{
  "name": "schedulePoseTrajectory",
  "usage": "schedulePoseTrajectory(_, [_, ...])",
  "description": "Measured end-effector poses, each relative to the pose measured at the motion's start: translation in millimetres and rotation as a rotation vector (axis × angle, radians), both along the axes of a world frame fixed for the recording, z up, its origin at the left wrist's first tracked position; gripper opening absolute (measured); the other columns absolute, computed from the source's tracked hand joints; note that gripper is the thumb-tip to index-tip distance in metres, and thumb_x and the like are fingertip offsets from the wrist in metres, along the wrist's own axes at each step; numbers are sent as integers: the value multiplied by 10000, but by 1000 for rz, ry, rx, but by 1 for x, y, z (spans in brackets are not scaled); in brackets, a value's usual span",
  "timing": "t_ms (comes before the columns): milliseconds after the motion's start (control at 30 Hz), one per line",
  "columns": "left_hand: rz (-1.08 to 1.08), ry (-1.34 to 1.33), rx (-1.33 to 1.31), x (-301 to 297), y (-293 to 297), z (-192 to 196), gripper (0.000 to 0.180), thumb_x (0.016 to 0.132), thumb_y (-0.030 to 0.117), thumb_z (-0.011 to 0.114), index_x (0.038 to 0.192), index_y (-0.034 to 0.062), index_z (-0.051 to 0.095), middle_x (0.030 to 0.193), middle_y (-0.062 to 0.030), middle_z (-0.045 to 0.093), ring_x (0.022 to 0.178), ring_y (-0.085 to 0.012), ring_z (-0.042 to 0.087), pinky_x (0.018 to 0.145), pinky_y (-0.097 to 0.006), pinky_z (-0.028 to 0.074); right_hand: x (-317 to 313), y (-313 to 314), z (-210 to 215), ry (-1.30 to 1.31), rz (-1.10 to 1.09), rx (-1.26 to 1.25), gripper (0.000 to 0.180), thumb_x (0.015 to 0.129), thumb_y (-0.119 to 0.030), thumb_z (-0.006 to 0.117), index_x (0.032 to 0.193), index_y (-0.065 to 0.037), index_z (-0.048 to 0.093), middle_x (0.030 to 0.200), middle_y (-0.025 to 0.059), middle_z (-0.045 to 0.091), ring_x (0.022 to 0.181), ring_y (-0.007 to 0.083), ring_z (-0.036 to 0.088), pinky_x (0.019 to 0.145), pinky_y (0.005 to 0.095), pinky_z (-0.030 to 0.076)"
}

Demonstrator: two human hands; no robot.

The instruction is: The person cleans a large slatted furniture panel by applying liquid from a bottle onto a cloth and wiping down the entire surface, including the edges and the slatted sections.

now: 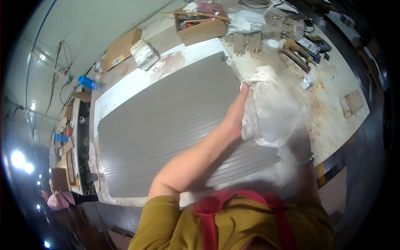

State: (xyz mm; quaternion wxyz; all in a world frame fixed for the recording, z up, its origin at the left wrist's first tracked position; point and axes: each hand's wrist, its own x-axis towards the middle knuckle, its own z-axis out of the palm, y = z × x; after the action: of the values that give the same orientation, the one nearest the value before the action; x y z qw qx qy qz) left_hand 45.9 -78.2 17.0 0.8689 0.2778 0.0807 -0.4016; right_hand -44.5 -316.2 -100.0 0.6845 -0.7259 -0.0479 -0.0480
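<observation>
On the messy desk (333, 104) lies a grey board (166, 125); both hands pinch a white cloth (271, 108), left hand (235, 118), right hand (298, 143) blurred.

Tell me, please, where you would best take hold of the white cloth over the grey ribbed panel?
Grip the white cloth at its bunched upper edge, coming from the left, where the left hand already pinches it. There the folds gather thick; lower down it hangs loose over the grey ribbed panel.

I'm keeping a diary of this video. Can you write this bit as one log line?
left hand: holds white cloth | right hand: blurred, on the cloth | under them: grey ribbed panel | on: dusty workbench
</observation>
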Motion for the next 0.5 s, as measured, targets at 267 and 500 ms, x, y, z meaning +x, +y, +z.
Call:
schedulePoseTrajectory(267, [-322, -829, 853, 22, -13, -1, 503, 960, 415, 476, 1189, -19, 589, 1135, -111, 623, 1018, -174, 557, 924, -320, 422, 14, 39, -19, 331, 197, 1311, 590, 908, -322, 556, 1398, -54, 368, 1340, 117, 498, 1201, 277, 492, 1034, 416, 383])
schedulePoseTrajectory(500, [-151, -1059, 1040, 110, 13, -37, 547, 916, 318, 617, 1336, 6, 458, 1247, -149, 569, 1096, -198, 542, 929, -330, 440, 24, -10, -58, 172, 232, 1555, 628, 944, -472, 343, 1459, -114, 302, 1451, 83, 406, 1323, 279, 390, 1127, 448, 276])
